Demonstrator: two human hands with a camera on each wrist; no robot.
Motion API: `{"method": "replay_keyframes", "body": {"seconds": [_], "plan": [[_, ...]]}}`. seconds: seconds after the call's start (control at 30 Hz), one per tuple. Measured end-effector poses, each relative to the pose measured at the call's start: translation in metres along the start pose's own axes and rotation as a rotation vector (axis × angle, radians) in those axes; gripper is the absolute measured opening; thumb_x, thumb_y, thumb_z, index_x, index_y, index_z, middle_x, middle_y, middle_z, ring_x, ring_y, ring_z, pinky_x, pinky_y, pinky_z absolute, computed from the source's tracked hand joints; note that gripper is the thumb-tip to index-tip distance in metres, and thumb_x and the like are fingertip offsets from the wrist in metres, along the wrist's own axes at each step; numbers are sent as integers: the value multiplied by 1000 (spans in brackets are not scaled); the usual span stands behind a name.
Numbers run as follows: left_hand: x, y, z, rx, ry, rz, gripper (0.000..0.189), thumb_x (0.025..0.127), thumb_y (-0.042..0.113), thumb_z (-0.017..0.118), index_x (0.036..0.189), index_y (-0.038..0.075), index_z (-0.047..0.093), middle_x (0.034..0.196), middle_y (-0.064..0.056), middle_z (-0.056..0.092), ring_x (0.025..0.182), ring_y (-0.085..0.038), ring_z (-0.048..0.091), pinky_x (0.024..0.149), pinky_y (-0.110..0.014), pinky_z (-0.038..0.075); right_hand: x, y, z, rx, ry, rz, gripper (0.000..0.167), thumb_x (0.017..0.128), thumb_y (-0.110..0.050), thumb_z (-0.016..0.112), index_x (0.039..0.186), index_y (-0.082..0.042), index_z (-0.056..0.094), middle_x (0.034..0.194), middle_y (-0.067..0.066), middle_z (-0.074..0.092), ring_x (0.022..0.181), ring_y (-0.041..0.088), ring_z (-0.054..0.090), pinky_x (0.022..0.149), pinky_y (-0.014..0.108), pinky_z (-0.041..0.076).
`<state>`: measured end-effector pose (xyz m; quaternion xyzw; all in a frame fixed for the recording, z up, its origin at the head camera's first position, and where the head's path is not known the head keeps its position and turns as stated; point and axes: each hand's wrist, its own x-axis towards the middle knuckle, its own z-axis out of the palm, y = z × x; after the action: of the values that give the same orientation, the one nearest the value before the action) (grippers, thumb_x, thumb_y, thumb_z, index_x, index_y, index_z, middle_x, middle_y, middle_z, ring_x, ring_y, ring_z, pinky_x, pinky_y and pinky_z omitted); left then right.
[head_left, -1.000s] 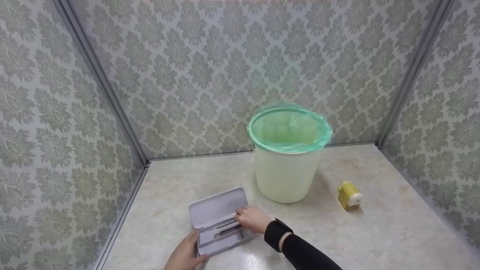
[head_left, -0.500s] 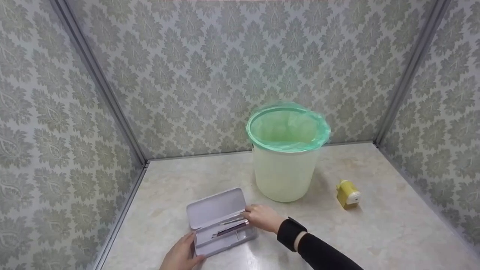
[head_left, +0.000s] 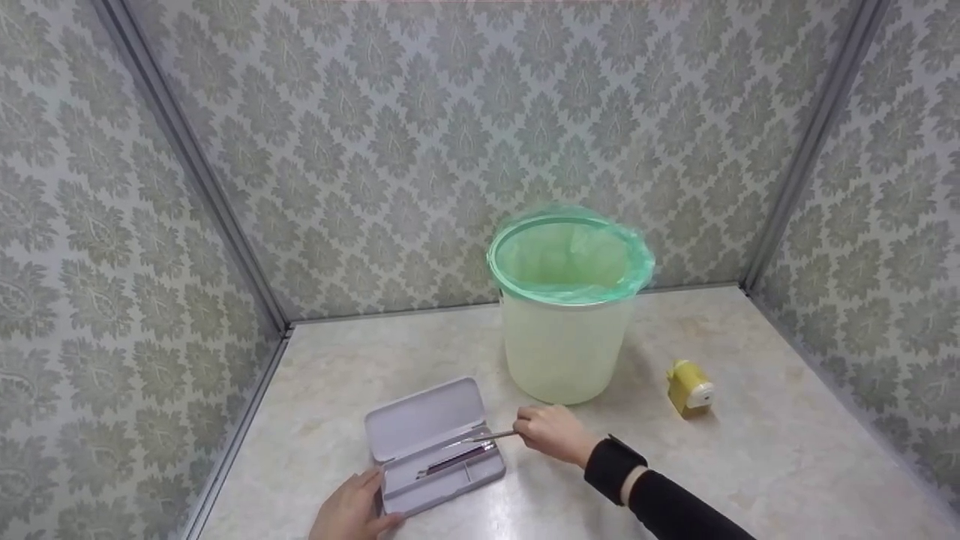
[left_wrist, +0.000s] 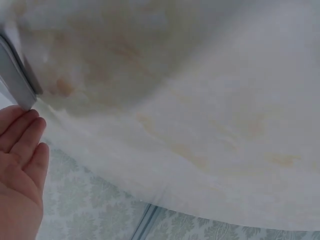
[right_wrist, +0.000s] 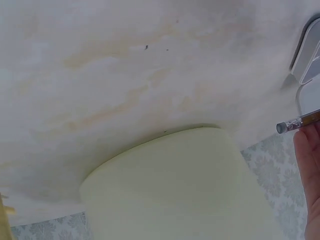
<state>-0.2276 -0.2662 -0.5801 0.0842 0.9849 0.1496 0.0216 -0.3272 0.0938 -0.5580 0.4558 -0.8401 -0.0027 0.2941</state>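
Note:
A pale lilac pencil case (head_left: 424, 420) lies with its lid raised at the lower middle of the head view. Inside it, several slim pencils (head_left: 454, 461) lie along a compartment. My left hand (head_left: 349, 506) rests against the case's left end, fingers fairly straight along the side and thumb by the front corner. Just right of the case, my right hand (head_left: 555, 433) pinches a pencil (head_left: 495, 435), whose far end points left over the case. The right wrist view shows that pencil's metal band and eraser end (right_wrist: 289, 125) poking out past the fingers.
Behind the case stands a pale bin (head_left: 562, 352) with a green bag (head_left: 637, 277) folded over its rim. A yellow crank pencil sharpener (head_left: 690, 388) sits to the right. Patterned walls (head_left: 465, 150) enclose the table on the left, back and right.
My right hand has moved right, out of the case, drawing a pencil with it. The left hand stays at the case's left end. The whole view has shifted slightly.

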Motion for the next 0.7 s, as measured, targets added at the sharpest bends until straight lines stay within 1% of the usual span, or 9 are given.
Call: {"method": "replay_keyframes", "body": {"seconds": [0.07, 0.1, 0.17, 0.27, 0.37, 0.47, 0.63, 0.7], "plan": [[-2, -3, 0, 13, 26, 15, 82, 79, 48, 85, 136, -4, 60, 138, -19, 63, 125, -45, 62, 106, -58, 48, -4, 2, -2, 7, -3, 14, 11, 82, -14, 80, 78, -18, 70, 73, -6, 63, 58, 9, 58, 47, 21, 42], [-4, -5, 0, 18, 37, 11, 82, 78, 48, 85, 135, -5, 60, 138, -20, 64, 124, -46, 62, 107, -58, 48, -5, 4, -3, 13, -3, 19, 11, 82, -13, 80, 78, -18, 70, 73, -6, 63, 58, 9, 59, 47, 21, 42], [-7, -10, 1, 34, 65, 23, 79, 78, 48, 85, 133, -3, 62, 133, -18, 67, 122, -43, 64, 107, -58, 48, -10, 6, -6, 27, 1, 22, 12, 81, -12, 81, 79, -17, 70, 74, -5, 64, 59, 9, 60, 49, 21, 44], [-11, -18, 0, 54, 103, 2, 78, 76, 48, 86, 131, -3, 64, 128, -18, 69, 119, -40, 67, 108, -57, 47, -17, 10, -10, 54, 5, 22, 13, 81, -10, 81, 80, -17, 70, 76, -5, 65, 62, 10, 62, 52, 21, 46], [-14, -24, -1, 63, 110, -58, 79, 75, 48, 87, 128, -7, 64, 126, -22, 69, 118, -43, 66, 108, -56, 48, -26, 14, -15, 68, 13, 24, 15, 79, -8, 82, 80, -16, 69, 75, -4, 64, 62, 10, 61, 54, 21, 47], [-17, -29, -1, 71, 82, -132, 83, 76, 50, 85, 126, -12, 62, 126, -28, 67, 117, -48, 64, 105, -56, 50, -35, 17, -19, 73, 23, 30, 16, 77, -7, 82, 78, -16, 69, 74, -5, 63, 61, 9, 60, 54, 22, 46], [-18, -34, -3, 62, 16, -249, 89, 78, 58, 81, 128, -12, 58, 123, -28, 65, 114, -47, 65, 98, -55, 53, -52, 21, -25, 106, 7, 62, 16, 77, -7, 82, 80, -16, 69, 75, -4, 63, 62, 11, 59, 53, 24, 45], [-19, -34, -4, 52, 4, -290, 90, 79, 59, 81, 128, -11, 57, 123, -28, 65, 114, -46, 65, 97, -55, 53, -59, 22, -27, 119, -9, 82, 15, 78, -8, 82, 81, -16, 70, 76, -4, 63, 63, 12, 59, 53, 24, 45]]}}
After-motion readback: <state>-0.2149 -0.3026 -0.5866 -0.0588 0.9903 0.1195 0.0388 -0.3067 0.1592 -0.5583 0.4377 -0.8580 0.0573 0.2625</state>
